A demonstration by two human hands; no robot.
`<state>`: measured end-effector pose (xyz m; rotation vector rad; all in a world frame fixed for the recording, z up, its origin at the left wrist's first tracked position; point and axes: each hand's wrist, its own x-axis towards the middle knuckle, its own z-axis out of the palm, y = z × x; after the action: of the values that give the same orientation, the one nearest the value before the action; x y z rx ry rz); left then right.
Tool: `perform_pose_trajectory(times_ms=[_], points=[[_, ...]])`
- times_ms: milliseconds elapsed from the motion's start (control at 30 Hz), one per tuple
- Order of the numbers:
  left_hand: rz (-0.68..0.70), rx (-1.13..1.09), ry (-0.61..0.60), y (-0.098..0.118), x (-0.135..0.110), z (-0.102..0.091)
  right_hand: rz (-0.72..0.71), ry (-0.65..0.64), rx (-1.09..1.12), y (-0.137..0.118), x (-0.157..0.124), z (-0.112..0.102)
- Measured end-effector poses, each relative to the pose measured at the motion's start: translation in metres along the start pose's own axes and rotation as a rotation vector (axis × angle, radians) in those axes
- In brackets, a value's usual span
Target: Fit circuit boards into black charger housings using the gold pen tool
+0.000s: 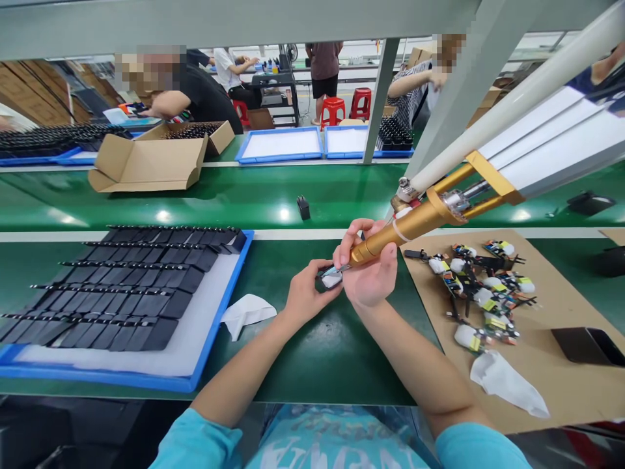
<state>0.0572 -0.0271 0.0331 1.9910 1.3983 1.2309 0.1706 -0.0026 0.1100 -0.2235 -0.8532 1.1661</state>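
Observation:
My left hand [306, 294] is closed around a small dark part [330, 279] with a pale face, held above the green bench. My right hand [370, 266] grips the gold barrel of a dispensing tool [396, 233] that hangs from white tubes. The tool's thin tip touches the small part. A blue tray [215, 326] at my left carries several rows of flat black parts [122, 286] on a white liner.
A cardboard sheet [561, 378] at right bears a pile of small coloured wired assemblies [481, 286], a black holder [586, 345] and a white wipe [508, 383]. Another wipe [247, 311] lies by the tray. An open carton [156, 159] and other workers sit across the conveyor.

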Motion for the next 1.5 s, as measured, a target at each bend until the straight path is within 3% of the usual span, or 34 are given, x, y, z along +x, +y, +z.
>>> perform_pose_trajectory(times_ms=[300,567,733,900,1067,1233,1500], points=[[-0.122,0.092,-0.082,-0.005,0.007,-0.008,0.020,0.035,-0.025,0.001,0.006,-0.005],[-0.333,0.105,-0.382,-0.041,0.020,-0.028,-0.030,0.083,-0.015,0.001,0.017,-0.013],[-0.366,-0.094,-0.418,-0.057,0.029,-0.023,-0.033,0.092,-0.039,0.001,0.019,-0.017],[-0.250,-0.454,-0.427,-0.065,0.034,-0.002,-0.034,0.086,-0.053,0.002,0.020,-0.018],[-0.125,-0.131,-0.283,-0.055,0.030,-0.005,-0.035,0.076,-0.044,0.002,0.020,-0.018],[0.034,0.122,-0.336,-0.040,0.022,-0.019,-0.031,0.085,-0.060,0.002,0.021,-0.020],[-0.027,0.347,-0.208,-0.035,0.006,-0.003,-0.040,0.058,-0.016,0.003,0.021,-0.021]])
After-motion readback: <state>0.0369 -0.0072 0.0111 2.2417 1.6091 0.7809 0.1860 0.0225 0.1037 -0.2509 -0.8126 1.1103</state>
